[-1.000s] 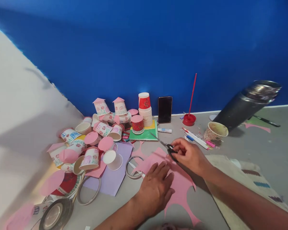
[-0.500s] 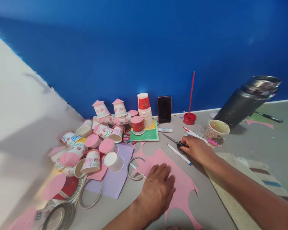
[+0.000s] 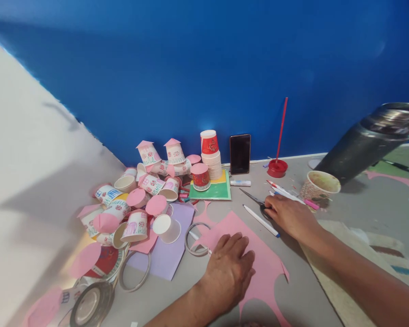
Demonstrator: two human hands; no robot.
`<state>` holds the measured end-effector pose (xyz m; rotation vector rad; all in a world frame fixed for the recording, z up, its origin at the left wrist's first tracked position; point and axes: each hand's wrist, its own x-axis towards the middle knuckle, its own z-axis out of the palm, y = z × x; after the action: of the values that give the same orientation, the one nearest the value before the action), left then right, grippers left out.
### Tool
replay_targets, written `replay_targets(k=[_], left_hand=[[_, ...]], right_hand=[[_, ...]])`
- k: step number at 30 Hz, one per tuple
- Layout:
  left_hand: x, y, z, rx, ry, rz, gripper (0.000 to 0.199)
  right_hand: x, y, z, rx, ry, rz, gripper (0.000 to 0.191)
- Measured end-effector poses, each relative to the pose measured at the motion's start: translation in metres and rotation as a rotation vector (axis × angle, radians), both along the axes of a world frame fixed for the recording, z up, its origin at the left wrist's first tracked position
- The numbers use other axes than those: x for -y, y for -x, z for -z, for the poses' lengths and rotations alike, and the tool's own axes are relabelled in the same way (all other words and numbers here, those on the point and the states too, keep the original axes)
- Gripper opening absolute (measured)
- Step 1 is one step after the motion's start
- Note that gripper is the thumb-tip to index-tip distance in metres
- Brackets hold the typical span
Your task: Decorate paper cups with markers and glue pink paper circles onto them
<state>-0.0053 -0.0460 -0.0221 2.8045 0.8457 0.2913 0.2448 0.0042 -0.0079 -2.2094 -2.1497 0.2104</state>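
My left hand (image 3: 230,270) rests palm down on a sheet of pink paper (image 3: 259,263) with round pieces cut from its edges. Its fingers are slightly bent and a little apart, with nothing seen in them. To the right, my right hand (image 3: 291,218) has its fingers closed at the dark handles of a pair of scissors (image 3: 254,197), whose blades lie toward the back left. Just below the scissors is a white marker (image 3: 261,220) with a blue end. A grey tape ring (image 3: 187,243) lies left of my left hand, partly under the pink paper.
Decorated paper cups (image 3: 136,225) with pink paper tops crowd the left, near purple paper (image 3: 170,263) and a tape roll (image 3: 90,304). Behind stand stacked cups (image 3: 211,165), a phone (image 3: 240,154) and a red stick holder (image 3: 277,169). A used cup (image 3: 319,185), dark flask (image 3: 361,141) and cloth (image 3: 330,263) are right.
The view has turned slightly left, so everything sits further right in the picture. Both hands keep their places on the pink paper and at the scissors.
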Motion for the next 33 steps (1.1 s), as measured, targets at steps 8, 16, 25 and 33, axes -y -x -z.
replay_targets(k=[8, 16, 25, 33], left_hand=[[0.001, 0.001, -0.004, -0.046, -0.013, 0.017, 0.021], [0.003, 0.002, -0.004, -0.035, -0.022, 0.018, 0.02], [0.002, -0.002, -0.002, -0.052, -0.057, 0.037, 0.027], [0.016, 0.026, -0.044, 0.136, 0.006, -0.016, 0.016]], right_hand=[[0.012, 0.008, -0.002, 0.072, 0.001, -0.049, 0.031], [0.016, 0.014, 0.003, -0.008, 0.051, -0.072, 0.029], [0.031, 0.043, -0.006, -1.118, 0.206, -0.038, 0.043], [0.039, 0.046, 0.01, -1.17, 0.157, -0.185, 0.032]])
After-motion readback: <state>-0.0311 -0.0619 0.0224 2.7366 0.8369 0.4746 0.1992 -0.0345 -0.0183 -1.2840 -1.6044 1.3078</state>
